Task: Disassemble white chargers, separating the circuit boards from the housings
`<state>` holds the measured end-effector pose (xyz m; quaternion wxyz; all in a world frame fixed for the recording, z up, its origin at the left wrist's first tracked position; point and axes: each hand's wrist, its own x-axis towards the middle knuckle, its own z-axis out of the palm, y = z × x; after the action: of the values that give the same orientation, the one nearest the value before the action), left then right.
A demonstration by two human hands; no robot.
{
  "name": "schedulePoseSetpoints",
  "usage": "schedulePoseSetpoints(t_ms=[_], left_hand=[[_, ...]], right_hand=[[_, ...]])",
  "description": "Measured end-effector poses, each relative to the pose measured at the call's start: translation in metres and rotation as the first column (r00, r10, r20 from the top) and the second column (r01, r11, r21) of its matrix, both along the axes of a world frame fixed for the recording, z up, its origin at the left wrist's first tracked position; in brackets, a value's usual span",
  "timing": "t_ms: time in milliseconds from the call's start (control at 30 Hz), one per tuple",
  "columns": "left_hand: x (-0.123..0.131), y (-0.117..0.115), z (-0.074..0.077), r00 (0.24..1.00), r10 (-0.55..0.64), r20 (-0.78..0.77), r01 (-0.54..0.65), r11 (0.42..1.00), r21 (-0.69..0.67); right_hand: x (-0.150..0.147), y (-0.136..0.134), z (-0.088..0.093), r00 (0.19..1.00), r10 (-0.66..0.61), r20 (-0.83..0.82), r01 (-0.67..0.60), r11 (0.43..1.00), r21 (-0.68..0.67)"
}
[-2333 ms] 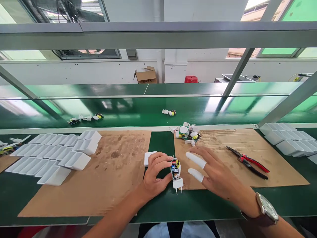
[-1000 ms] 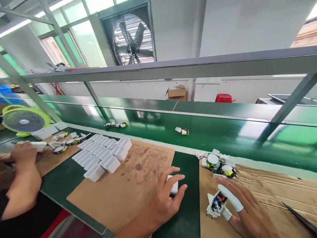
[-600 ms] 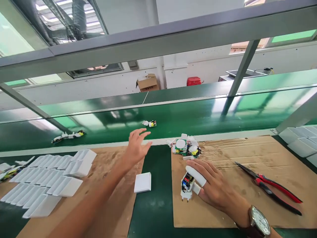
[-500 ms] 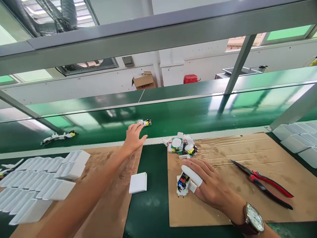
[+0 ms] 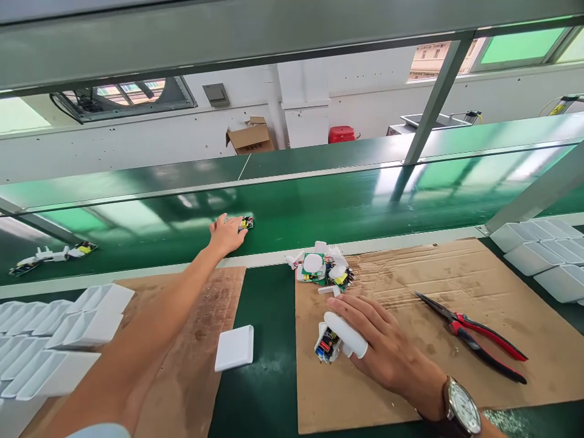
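Note:
My left hand [image 5: 225,233] is stretched far out onto the green conveyor belt [image 5: 365,201], its fingers closing over a small charger assembly [image 5: 246,222] lying there. My right hand [image 5: 381,344], with white finger cots on two fingers, rests on the cardboard sheet [image 5: 456,340] and pinches a charger board with plug [image 5: 326,344] at the sheet's left edge. A white flat cover [image 5: 235,347] lies on the green mat between my arms.
A pile of charger boards and parts [image 5: 319,267] sits behind my right hand. Red-handled pliers [image 5: 474,336] lie on the cardboard to the right. White housings are stacked at the left [image 5: 59,334] and the far right [image 5: 538,252]. More assemblies [image 5: 50,254] ride the belt at left.
My left hand let go of the white cover and reached forward onto the belt to the small assembly. My right hand stayed on the cardboard holding the charger board.

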<state>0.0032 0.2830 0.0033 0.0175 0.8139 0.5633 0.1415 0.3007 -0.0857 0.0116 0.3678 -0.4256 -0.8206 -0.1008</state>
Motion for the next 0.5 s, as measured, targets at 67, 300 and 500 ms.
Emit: schedulePoseSetpoints(t_ms=[67,300,500], left_hand=[[-0.006,0.000,0.003,1.000,0.003,0.012,-0.003,1.000,0.014],[-0.020,-0.026,0.010,0.992,0.007,0.130,-0.016,0.998,0.068],[-0.016,-0.059,0.014,0.962,-0.028,0.271,0.023,1.000,0.020]], right_hand=[[-0.001,0.001,0.000,1.000,0.003,0.007,-0.003,1.000,-0.003],[-0.003,0.006,0.003,0.999,-0.016,-0.038,0.017,1.000,0.020],[0.017,0.015,-0.003,0.970,-0.128,-0.207,0.152,0.983,0.104]])
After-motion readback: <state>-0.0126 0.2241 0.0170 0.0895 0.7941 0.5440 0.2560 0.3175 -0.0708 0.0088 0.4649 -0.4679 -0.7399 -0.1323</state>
